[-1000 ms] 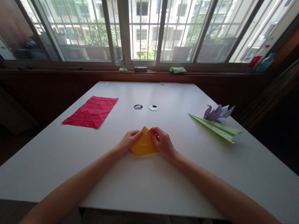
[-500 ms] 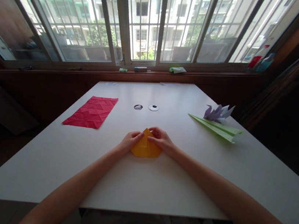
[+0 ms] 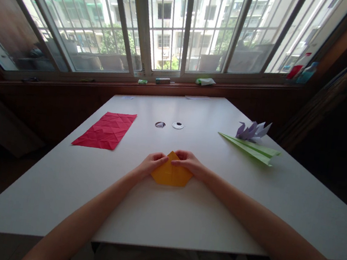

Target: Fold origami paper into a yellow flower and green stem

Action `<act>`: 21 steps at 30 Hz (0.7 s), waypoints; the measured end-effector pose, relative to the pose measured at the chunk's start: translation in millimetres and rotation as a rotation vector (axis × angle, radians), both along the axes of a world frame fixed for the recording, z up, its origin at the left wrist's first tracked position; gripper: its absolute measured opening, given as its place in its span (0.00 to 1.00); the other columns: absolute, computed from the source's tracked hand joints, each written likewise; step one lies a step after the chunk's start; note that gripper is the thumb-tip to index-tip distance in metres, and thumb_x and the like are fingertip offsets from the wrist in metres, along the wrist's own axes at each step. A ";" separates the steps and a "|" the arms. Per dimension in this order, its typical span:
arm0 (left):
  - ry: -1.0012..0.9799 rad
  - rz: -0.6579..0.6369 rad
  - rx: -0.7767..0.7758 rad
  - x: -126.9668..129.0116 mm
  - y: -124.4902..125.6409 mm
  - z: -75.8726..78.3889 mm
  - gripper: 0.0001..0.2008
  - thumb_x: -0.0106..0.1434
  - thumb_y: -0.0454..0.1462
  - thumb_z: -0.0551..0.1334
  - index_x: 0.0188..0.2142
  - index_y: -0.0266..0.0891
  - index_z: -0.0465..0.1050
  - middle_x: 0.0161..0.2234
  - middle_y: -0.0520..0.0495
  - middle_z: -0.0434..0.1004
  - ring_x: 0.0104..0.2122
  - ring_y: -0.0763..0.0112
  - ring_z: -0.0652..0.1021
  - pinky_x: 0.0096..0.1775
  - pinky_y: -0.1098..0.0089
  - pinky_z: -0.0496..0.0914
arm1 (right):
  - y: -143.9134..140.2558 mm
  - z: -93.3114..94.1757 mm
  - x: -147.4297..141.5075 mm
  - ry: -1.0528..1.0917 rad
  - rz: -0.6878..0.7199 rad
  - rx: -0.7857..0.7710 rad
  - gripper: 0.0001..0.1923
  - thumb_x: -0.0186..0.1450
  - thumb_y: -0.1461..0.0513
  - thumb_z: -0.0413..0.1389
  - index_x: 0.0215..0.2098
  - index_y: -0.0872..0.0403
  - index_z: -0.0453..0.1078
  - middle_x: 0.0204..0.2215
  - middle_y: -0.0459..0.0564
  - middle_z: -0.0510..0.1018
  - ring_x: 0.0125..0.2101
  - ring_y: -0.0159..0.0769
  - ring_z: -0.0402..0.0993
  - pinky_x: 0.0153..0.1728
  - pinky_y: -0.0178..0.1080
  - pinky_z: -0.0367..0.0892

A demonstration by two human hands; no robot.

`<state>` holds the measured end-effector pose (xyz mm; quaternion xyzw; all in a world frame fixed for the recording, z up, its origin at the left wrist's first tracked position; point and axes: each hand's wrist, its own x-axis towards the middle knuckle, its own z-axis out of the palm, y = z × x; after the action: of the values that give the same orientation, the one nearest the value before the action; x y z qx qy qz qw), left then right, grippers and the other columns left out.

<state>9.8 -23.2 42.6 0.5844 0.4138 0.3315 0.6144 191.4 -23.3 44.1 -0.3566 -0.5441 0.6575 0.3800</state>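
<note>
A folded sheet of yellow origami paper [image 3: 171,177] is held just over the middle of the white table, its peak pointing away from me and a crease running down its centre. My left hand [image 3: 154,162] pinches its left slope, thumb on top near the peak. On the other slope, my right hand [image 3: 190,163] grips the paper with the thumb in front and the fingers curled behind. The fingers behind the paper are partly hidden.
Creased red paper [image 3: 106,130] lies on the white table [image 3: 135,215] at the left. Two small round pieces, one patterned [image 3: 160,124] and one white and black [image 3: 178,125], lie beyond my hands. At right are a green paper plane [image 3: 251,148] and a purple folded-paper figure [image 3: 250,131].
The yellow paper has shifted slightly right and towards me, and its right side looks wider and flatter. My right hand has moved a little with it; both hands keep their hold.
</note>
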 end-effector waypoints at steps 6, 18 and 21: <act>-0.068 -0.072 -0.111 -2.5 -2.1 0.8 0.18 0.49 0.48 0.62 0.30 0.35 0.68 0.24 0.51 0.70 0.23 0.77 0.69 0.24 0.77 0.59 | -1.1 0.1 -0.5 0.135 0.031 -0.104 0.17 0.46 0.64 0.63 0.34 0.52 0.66 0.28 0.42 0.74 0.28 0.30 0.71 0.28 0.32 0.64; -0.154 -0.086 -0.187 -5.0 -2.7 4.0 0.19 0.48 0.48 0.63 0.30 0.33 0.68 0.26 0.48 0.70 0.24 0.76 0.71 0.25 0.77 0.61 | -3.5 3.0 -2.6 0.195 0.033 -0.139 0.20 0.44 0.65 0.63 0.35 0.53 0.65 0.29 0.43 0.74 0.28 0.30 0.71 0.29 0.32 0.66; -0.161 -0.086 -0.190 -4.9 -2.7 3.7 0.19 0.47 0.48 0.64 0.29 0.33 0.68 0.25 0.49 0.70 0.23 0.77 0.70 0.25 0.77 0.61 | -4.0 4.0 -2.4 0.186 0.030 -0.141 0.20 0.45 0.65 0.63 0.35 0.53 0.65 0.29 0.44 0.74 0.28 0.31 0.71 0.29 0.32 0.66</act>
<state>4.9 -25.9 46.3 0.5123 0.3674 0.3102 0.7116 189.0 -27.3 48.1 -0.3115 -0.4642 0.7301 0.3929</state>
